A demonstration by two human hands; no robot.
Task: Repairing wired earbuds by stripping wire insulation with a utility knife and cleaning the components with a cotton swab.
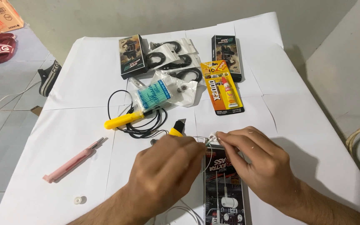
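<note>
My left hand (pixel 163 173) and my right hand (pixel 257 164) meet near the table's front edge, above a flat earphone package (pixel 225 191). My right fingertips pinch a small white earbud piece (pixel 212 137) with a thin white wire (pixel 208 160) trailing down over the package. My left hand is closed around a tool with a yellow and black tip (pixel 178 128) poking out above its knuckles; the rest of the tool is hidden. Both hands touch almost at the earbud.
On the white paper sheet (pixel 84 79) lie a yellow-handled tool (pixel 123 121) with black cable (pixel 146 125), a pink utility knife (pixel 72 161), a small white ring (pixel 79 200), a glue blister pack (pixel 222 87), two dark boxes (pixel 132 56), bagged earphones (pixel 176 58) and a tissue pack (pixel 155 96).
</note>
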